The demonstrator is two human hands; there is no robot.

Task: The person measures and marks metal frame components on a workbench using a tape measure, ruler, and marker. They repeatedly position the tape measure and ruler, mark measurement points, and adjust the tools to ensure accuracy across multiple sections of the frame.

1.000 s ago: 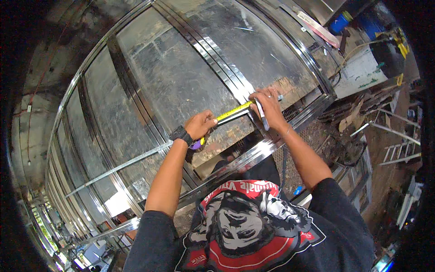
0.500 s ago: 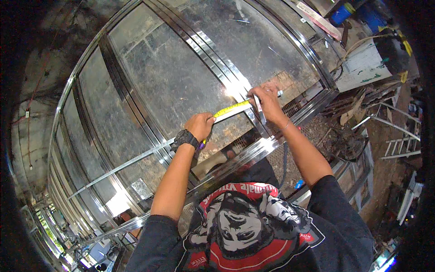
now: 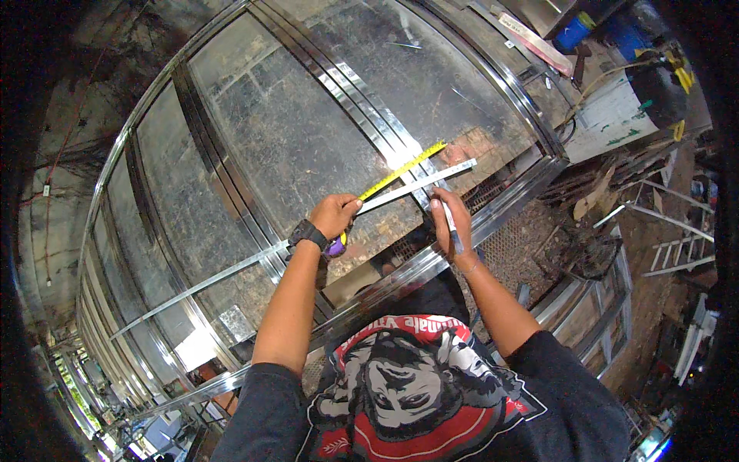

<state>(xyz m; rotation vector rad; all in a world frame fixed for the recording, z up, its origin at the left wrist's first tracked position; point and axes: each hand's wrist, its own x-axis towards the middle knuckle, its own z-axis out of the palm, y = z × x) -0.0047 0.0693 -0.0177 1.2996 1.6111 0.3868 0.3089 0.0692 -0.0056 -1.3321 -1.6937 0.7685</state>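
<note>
My left hand [image 3: 332, 217] is closed around a tape measure [image 3: 336, 246] whose case is purple and yellow. Its yellow blade [image 3: 400, 171] slants out past my thumb, the tip free above the frame. Alongside, a long narrow metal strip [image 3: 423, 183] passes under my left hand and lies across the bars; the blade and strip spread apart toward the right. My right hand [image 3: 452, 223] grips a pale marker-like pen [image 3: 453, 231], just below the strip near a shiny metal bar [image 3: 369, 121]. The pen's tip is hard to make out.
A large metal frame [image 3: 504, 223] with paired cross bars lies over worn grey sheets [image 3: 285, 131]. A white ladder-like rack [image 3: 677, 258] stands at the right. Blue containers [image 3: 573, 35] and a hammer-like tool [image 3: 580, 65] sit at the upper right.
My right hand has let go of the tape blade and strip and drawn back toward me, the pen now in it. The blade has swung up, away from the strip.
</note>
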